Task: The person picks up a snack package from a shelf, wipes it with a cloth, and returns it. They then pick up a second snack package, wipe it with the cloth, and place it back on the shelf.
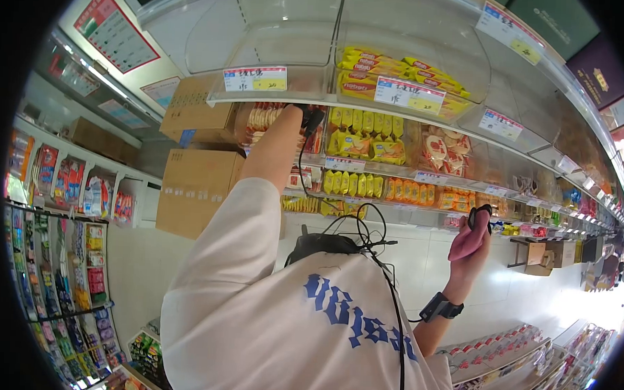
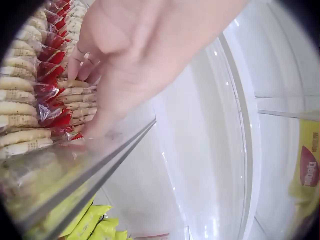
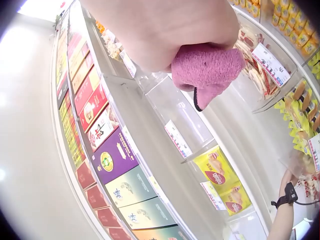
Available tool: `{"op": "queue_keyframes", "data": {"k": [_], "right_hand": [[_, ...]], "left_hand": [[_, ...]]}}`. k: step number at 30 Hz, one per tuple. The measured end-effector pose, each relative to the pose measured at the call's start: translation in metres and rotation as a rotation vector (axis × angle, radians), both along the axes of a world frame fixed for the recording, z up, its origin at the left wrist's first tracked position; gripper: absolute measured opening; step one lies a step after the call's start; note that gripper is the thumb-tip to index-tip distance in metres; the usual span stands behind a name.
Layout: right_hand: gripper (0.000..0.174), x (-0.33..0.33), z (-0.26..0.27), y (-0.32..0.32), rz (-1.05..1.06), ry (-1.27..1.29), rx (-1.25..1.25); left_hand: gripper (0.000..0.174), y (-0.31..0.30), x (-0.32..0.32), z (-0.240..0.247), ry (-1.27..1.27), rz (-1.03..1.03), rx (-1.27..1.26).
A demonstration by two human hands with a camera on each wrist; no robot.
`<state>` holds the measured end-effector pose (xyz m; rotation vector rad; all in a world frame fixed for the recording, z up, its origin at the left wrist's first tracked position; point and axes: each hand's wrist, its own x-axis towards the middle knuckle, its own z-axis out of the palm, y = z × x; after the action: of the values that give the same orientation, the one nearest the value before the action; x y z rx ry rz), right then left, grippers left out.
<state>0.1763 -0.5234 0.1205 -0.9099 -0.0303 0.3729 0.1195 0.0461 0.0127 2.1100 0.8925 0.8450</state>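
Note:
My left hand (image 2: 120,65) reaches into a clear shelf bin holding rows of round, flat pastries (image 2: 20,95) in clear wrappers with red parts. Its thumb and fingers grip a stack of these wrapped pastries (image 2: 80,102) from two sides. In the head view the upper shelf's front hides most of this hand. My right hand (image 3: 170,30) is out to the side, in front of the shelves, with its fingers wrapped round a folded pink cloth (image 3: 207,67). A black edge shows on the cloth.
Yellow packets (image 1: 365,147) fill the bin beside the pastries, behind a clear divider (image 2: 107,165). Above runs a shelf edge with price labels (image 1: 255,79). Cardboard boxes (image 1: 195,187) stand at the left. A black cable (image 1: 301,164) runs from the left wrist.

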Motion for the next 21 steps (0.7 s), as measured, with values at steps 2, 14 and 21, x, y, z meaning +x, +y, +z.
{"op": "queue_keyframes", "data": {"k": [2,14,21], "right_hand": [[0.043,0.001,-0.001,0.0,-0.011,0.018,0.002],[0.046,0.0,0.008,0.017,-0.021,0.062,-0.002],[0.043,-0.003,0.006,0.02,-0.005,0.073,0.035]], "left_hand": [[0.046,0.002,-0.004,0.003,0.0,0.0,-0.01],[0.047,0.01,-0.013,0.007,-0.01,-0.008,-0.031],[0.047,0.012,-0.014,0.012,-0.017,-0.02,-0.037]]}}
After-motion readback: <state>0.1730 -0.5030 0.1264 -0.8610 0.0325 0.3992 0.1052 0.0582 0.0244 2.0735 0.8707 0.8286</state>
